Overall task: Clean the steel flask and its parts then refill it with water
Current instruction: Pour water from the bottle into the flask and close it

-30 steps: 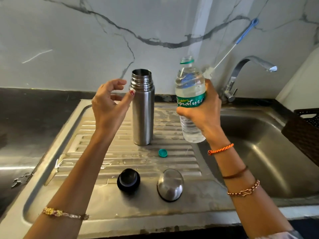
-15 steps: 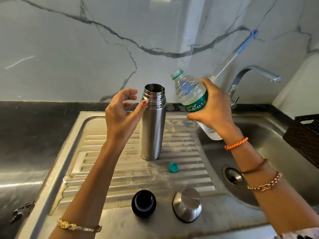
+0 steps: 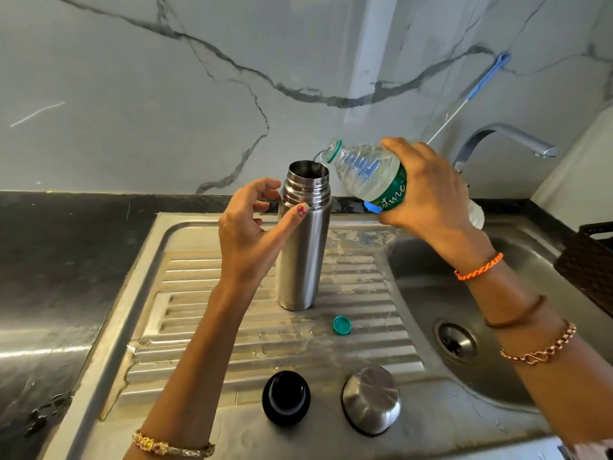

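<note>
The open steel flask (image 3: pixel 303 247) stands upright on the ribbed drainboard (image 3: pixel 205 340). My left hand (image 3: pixel 252 234) holds it just under the threaded neck, thumb across the front and fingers behind. My right hand (image 3: pixel 428 197) grips a clear plastic water bottle (image 3: pixel 368 172) with a green label, tipped so its mouth hangs over the flask's opening; water runs from it into the flask. The bottle's green cap (image 3: pixel 342 325) lies on the drainboard. The flask's black stopper (image 3: pixel 286 397) and its steel cup lid (image 3: pixel 371 398), upside down, sit near the front edge.
The sink basin (image 3: pixel 431 293) with its drain (image 3: pixel 457 340) lies to the right, under a steel tap (image 3: pixel 504 136). A blue-handled bottle brush (image 3: pixel 477 89) leans against the marble wall. A dark woven basket (image 3: pixel 590 260) stands at the far right. Black countertop (image 3: pixel 59 254) lies left.
My right hand has tipped the bottle from upright to nearly level over the flask's mouth, and water now pours. My left hand has closed in onto the flask's neck.
</note>
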